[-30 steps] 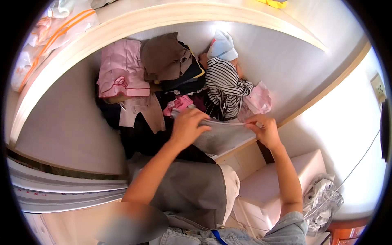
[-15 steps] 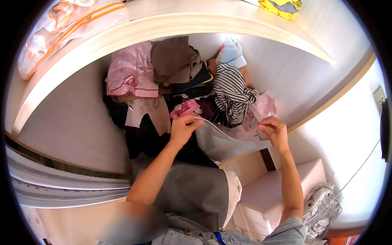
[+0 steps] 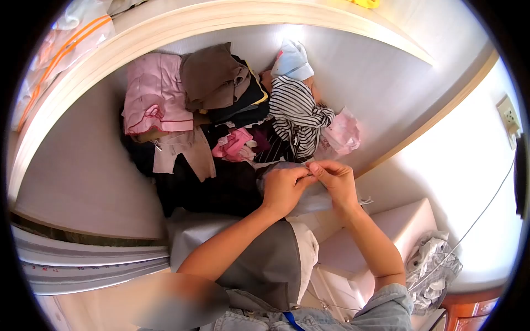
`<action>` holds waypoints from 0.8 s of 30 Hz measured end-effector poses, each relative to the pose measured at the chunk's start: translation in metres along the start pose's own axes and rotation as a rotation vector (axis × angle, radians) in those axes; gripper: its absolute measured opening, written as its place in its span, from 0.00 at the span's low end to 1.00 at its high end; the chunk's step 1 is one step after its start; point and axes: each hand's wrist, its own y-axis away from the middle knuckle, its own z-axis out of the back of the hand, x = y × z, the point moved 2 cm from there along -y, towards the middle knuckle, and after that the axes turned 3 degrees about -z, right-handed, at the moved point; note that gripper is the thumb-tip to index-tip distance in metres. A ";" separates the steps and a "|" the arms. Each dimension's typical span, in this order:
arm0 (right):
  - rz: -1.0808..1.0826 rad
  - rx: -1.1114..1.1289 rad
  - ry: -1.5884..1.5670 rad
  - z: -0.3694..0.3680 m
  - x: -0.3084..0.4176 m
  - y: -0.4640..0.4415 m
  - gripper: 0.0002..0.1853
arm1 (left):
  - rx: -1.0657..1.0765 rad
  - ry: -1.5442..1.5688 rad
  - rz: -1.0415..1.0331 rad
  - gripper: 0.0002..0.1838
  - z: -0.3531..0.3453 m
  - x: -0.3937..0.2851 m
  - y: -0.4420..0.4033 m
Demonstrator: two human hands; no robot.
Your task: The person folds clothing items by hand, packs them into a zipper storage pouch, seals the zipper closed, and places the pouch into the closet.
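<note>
A translucent plastic bag [image 3: 313, 202] hangs below my two hands, which have come together at its top edge. My left hand [image 3: 284, 190] pinches the edge with thumb and fingertips. Touching it, my right hand [image 3: 337, 183] also pinches the edge from the other side. Just beyond the hands lie a black-and-white striped garment [image 3: 301, 107], a crumpled pink cloth [image 3: 234, 145] and a pink-and-clear plastic packet [image 3: 343, 132]. Black clothing [image 3: 221, 185] is heaped left of my left hand. What the bag holds, if anything, is hidden behind my hands.
Folded pink clothes [image 3: 155, 91] and a brown garment [image 3: 212, 77] are stacked at the back, under a pale wooden shelf [image 3: 248, 15]. Grey fabric [image 3: 248, 251] drapes before me. A pinkish box [image 3: 381, 237] and a crumpled clear bag [image 3: 433, 270] stand at right.
My hands were apart, stretching the bag's edge between them. They have now met, my left moving right and my right moving left, and the bag has bunched up. The view has shifted slightly.
</note>
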 end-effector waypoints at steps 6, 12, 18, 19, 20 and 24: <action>0.076 0.021 0.053 0.003 -0.004 -0.005 0.07 | -0.005 -0.124 -0.028 0.09 0.002 -0.005 -0.002; 0.004 0.118 0.153 0.013 0.003 -0.007 0.08 | -0.007 -0.148 0.012 0.09 0.002 -0.008 0.001; -0.021 0.143 0.174 0.024 0.012 -0.012 0.09 | 0.051 -0.046 0.041 0.11 0.005 -0.003 0.002; -0.022 0.144 0.175 0.023 0.011 -0.011 0.09 | 0.050 -0.046 0.041 0.11 0.004 -0.002 0.001; -0.011 0.143 0.211 0.023 0.009 -0.010 0.09 | 0.045 -0.061 0.025 0.11 0.003 0.000 0.001; 0.001 0.170 0.195 0.020 0.001 -0.011 0.10 | 0.048 -0.082 0.003 0.11 0.003 0.000 0.000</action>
